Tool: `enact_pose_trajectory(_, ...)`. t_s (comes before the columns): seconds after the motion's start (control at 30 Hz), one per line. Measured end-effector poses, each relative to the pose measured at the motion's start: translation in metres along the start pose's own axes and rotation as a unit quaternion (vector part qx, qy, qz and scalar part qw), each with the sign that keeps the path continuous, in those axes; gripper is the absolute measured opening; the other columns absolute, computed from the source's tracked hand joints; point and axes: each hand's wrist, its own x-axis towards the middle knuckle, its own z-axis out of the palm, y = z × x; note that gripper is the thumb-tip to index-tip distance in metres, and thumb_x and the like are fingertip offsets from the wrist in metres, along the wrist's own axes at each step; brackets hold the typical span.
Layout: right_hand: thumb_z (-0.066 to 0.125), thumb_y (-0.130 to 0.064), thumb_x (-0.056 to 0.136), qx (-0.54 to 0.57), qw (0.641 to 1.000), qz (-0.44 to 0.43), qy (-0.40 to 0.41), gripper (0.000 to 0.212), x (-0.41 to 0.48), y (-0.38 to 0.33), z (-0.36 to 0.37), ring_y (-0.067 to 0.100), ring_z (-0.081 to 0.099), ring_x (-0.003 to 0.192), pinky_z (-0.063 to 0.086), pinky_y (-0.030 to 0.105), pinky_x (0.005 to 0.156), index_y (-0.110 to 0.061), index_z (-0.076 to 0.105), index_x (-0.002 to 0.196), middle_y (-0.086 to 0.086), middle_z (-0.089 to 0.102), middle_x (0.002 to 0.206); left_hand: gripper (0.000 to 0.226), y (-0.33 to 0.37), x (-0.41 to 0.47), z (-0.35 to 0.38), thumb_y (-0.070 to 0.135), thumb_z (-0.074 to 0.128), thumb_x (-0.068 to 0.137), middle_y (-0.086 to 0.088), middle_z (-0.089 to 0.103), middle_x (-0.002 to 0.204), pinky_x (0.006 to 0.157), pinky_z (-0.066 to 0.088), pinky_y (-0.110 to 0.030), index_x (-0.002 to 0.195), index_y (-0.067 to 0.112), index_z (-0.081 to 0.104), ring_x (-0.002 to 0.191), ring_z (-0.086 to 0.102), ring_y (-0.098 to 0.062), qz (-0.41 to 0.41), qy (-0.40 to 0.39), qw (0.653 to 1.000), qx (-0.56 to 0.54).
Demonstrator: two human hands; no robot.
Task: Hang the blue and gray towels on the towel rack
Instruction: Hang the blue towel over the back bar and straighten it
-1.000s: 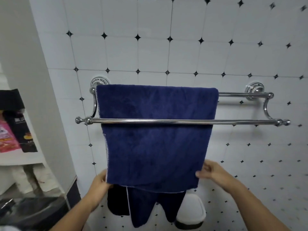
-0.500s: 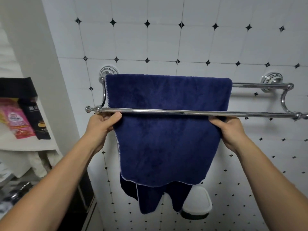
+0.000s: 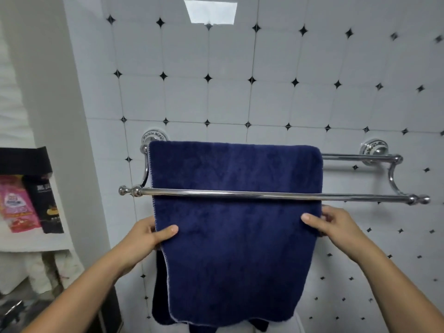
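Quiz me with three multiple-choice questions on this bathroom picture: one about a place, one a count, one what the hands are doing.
1. Where does the blue towel hang? A. over the front bar B. over the rear bar C. on the shelf
2. How many bars has the towel rack? A. one B. three C. two
3. What are the hands doing? A. each pinches a towel edge B. both grip the rack C. both hang idle

Answers: 1 B, it folds over the rear bar, behind the front one. 2 C, two chrome bars show. 3 A, the left hand and right hand each have a thumb on the towel's front.
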Motion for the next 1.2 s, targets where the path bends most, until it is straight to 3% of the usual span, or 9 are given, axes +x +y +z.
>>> enact_pose_trajectory(0.17, 0.058, -0.066, 0.077, -0.164, 0.968, -0.085, 0.167, 0.041, -0.01, -0.062, -0.035, 0.011, 0.06, 0.045, 0.052, 0.028, 0.054, -0.03, 0.072, 0.064, -0.003, 0.068, 0.052, 0.045, 0.08, -0.028, -0.043, 0.054, 0.071, 0.079, -0.005, 0.077, 0.078, 0.049, 0.043, -0.021, 0.077, 0.008, 0.068, 0.065, 0.072, -0.021, -0.032, -0.055, 0.973, 0.22)
enact_pose_trajectory(0.27, 0.055, -0.067, 0.077, -0.216, 0.942, -0.071, 0.247, 0.043, 0.007, -0.102, -0.041, 0.01, 0.065, 0.064, 0.052, 0.034, 0.065, -0.029, 0.072, 0.066, -0.011, 0.071, 0.062, 0.046, 0.133, -0.021, -0.053, 0.055, 0.071, 0.074, -0.01, 0.074, 0.065, 0.043, 0.045, -0.022, 0.068, 0.009, 0.069, 0.054, 0.07, -0.023, 0.093, 0.168, 0.972, 0.135)
enact_pose_trajectory(0.37, 0.062, -0.061, 0.08, -0.159, 0.974, 0.002, 0.164, 0.056, 0.036, -0.124, -0.033, 0.021, 0.07, 0.076, 0.051, 0.036, 0.073, -0.006, 0.075, 0.081, 0.004, 0.077, 0.079, 0.029, 0.164, 0.002, -0.041, 0.037, 0.067, 0.081, -0.01, 0.074, 0.068, 0.057, 0.056, -0.034, 0.073, 0.009, 0.069, 0.058, 0.073, -0.026, 0.091, 0.281, 0.944, 0.148)
enact_pose_trajectory(0.47, 0.076, -0.047, 0.076, 0.01, 0.99, 0.061, 0.129, 0.058, 0.051, -0.13, -0.013, 0.023, 0.067, 0.07, 0.048, 0.032, 0.066, 0.007, 0.071, 0.096, 0.015, 0.076, 0.087, 0.026, 0.169, 0.018, -0.022, 0.026, 0.067, 0.081, -0.011, 0.072, 0.068, 0.071, 0.058, -0.043, 0.072, 0.001, 0.064, 0.06, 0.07, -0.026, 0.022, 0.252, 0.95, 0.185)
enact_pose_trajectory(0.67, 0.074, -0.013, 0.078, 0.208, 0.966, 0.15, 0.037, 0.004, 0.06, -0.138, -0.02, 0.018, 0.066, 0.054, 0.055, 0.027, 0.05, -0.01, 0.071, 0.078, 0.006, 0.069, 0.069, 0.011, 0.169, 0.026, -0.002, 0.014, 0.064, 0.085, -0.011, 0.058, 0.082, 0.052, 0.046, -0.028, 0.095, 0.012, 0.06, 0.061, 0.056, -0.024, -0.045, 0.235, 0.959, -0.151)
enact_pose_trajectory(0.83, 0.059, -0.015, 0.076, 0.296, 0.943, 0.149, -0.038, 0.022, 0.053, -0.14, -0.034, 0.022, 0.066, 0.07, 0.056, 0.028, 0.066, -0.011, 0.073, 0.093, 0.008, 0.069, 0.083, 0.014, 0.166, 0.027, 0.006, 0.013, 0.071, 0.083, -0.002, 0.061, 0.077, 0.037, 0.046, -0.019, 0.092, 0.015, 0.06, 0.058, 0.06, -0.015, -0.063, 0.221, 0.953, -0.198)
enact_pose_trajectory(1.0, 0.058, -0.005, 0.061, 0.345, 0.932, 0.098, -0.06, 0.025, 0.052, -0.144, -0.033, 0.028, 0.07, 0.083, 0.059, 0.037, 0.075, -0.007, 0.069, 0.084, 0.011, 0.072, 0.086, 0.02, 0.172, 0.028, 0.015, 0.014, 0.068, 0.086, -0.004, 0.074, 0.098, 0.064, 0.062, -0.035, 0.107, 0.015, 0.067, 0.08, 0.073, -0.018, -0.099, 0.092, 0.964, -0.229)
enact_pose_trajectory(1.13, 0.054, 0.005, 0.074, 0.307, 0.944, 0.121, -0.023, 0.033, 0.057, -0.149, -0.024, 0.028, 0.068, 0.095, 0.055, 0.041, 0.089, -0.007, 0.065, 0.103, 0.014, 0.069, 0.1, 0.027, 0.177, 0.036, 0.03, -0.001, 0.064, 0.087, -0.012, 0.073, 0.103, 0.056, 0.058, -0.031, 0.113, 0.002, 0.064, 0.079, 0.072, -0.021, -0.067, 0.146, 0.966, -0.202)
enact_pose_trajectory(1.2, 0.058, 0.006, 0.074, 0.312, 0.943, 0.111, 0.006, 0.025, 0.059, -0.149, -0.037, 0.026, 0.072, 0.086, 0.059, 0.038, 0.079, -0.007, 0.067, 0.094, 0.012, 0.072, 0.095, 0.02, 0.182, 0.04, 0.024, -0.006, 0.061, 0.088, -0.013, 0.072, 0.097, 0.054, 0.058, -0.029, 0.106, 0.0, 0.065, 0.069, 0.073, -0.018, -0.04, 0.141, 0.961, -0.235)
